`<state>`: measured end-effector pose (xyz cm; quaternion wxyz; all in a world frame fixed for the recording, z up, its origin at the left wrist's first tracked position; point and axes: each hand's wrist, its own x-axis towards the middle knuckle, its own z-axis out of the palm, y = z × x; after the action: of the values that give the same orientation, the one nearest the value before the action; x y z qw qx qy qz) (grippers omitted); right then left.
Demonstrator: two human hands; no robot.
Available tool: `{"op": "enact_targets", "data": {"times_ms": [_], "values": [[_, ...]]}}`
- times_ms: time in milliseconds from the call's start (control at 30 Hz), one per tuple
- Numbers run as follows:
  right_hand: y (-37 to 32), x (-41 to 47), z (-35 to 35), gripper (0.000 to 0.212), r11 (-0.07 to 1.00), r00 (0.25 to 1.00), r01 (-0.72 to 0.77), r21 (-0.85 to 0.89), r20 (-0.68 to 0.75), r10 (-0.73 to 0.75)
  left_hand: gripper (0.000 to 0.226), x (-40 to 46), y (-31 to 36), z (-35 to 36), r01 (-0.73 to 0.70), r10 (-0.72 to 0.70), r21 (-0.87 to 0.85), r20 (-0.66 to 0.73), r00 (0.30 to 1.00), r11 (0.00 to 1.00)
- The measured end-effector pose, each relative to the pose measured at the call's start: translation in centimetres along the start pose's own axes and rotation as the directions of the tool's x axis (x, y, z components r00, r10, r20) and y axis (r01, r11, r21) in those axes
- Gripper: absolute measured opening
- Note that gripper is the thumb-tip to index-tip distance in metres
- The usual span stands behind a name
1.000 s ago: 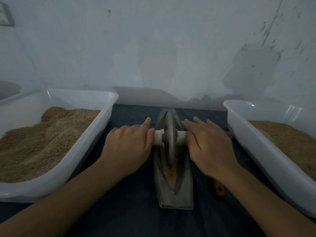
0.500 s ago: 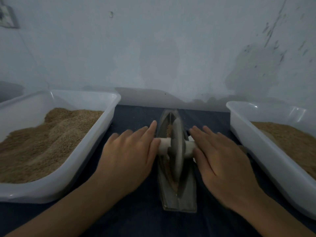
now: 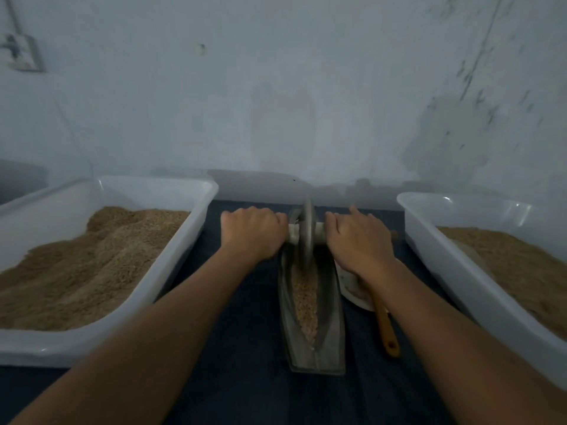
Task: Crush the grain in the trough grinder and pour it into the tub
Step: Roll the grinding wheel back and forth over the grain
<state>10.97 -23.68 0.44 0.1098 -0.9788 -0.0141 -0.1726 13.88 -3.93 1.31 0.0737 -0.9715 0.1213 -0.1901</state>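
Evidently mid-crush: left hand and right hand curled on the axle, wheel upright in the trough grinder. Gripped either side, likely for even pressure.

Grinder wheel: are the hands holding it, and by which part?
Yes. The left hand and right hand each grip one end of the pale axle, either side of the grinder wheel.
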Motion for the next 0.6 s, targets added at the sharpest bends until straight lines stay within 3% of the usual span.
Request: {"op": "enact_targets", "data": {"times_ms": [133, 233, 300, 400, 500, 600], "values": [[-0.7, -4.6, -0.9, 0.057, 0.990, 0.985, 0.115, -0.078, -0.121, -0.124, 0.020, -5.1, -0.3, -0.1, -0.078, 0.074, -0.028, -0.126, 0.989, 0.997], [-0.6, -9.3, -1.8, 0.051, 0.977, 0.952, 0.207, -0.053, -0.220, -0.213, 0.053, -10.3, -1.0, -0.3, -0.085, 0.012, -0.253, -0.278, 0.961, 0.964], [0.0, -10.7, -2.1, 0.048, 0.970, 0.935, 0.243, 0.000, -0.267, -0.234, 0.057, -12.4, -0.8, -0.5, -0.112, 0.000, -0.298, -0.353, 0.936, 0.948], [0.0, -10.0, -1.8, 0.048, 0.967, 0.925, 0.251, -0.035, -0.286, -0.250, 0.059, -11.8, -0.6, -0.5, -0.077, -0.011, -0.306, -0.278, 0.961, 0.949], [-0.2, -6.6, -0.8, 0.050, 0.982, 0.959, 0.188, -0.028, -0.213, -0.190, 0.064, -7.9, -0.4, -0.1, 0.013, -0.059, -0.236, -0.187, 0.981, 0.972], [0.2, -2.8, 0.1, 0.049, 0.995, 0.984, 0.100, 0.005, -0.149, -0.099, 0.027, -3.6, 0.2, 0.3, -0.034, 0.038, 0.044, -0.111, 0.993, 0.998]]}}
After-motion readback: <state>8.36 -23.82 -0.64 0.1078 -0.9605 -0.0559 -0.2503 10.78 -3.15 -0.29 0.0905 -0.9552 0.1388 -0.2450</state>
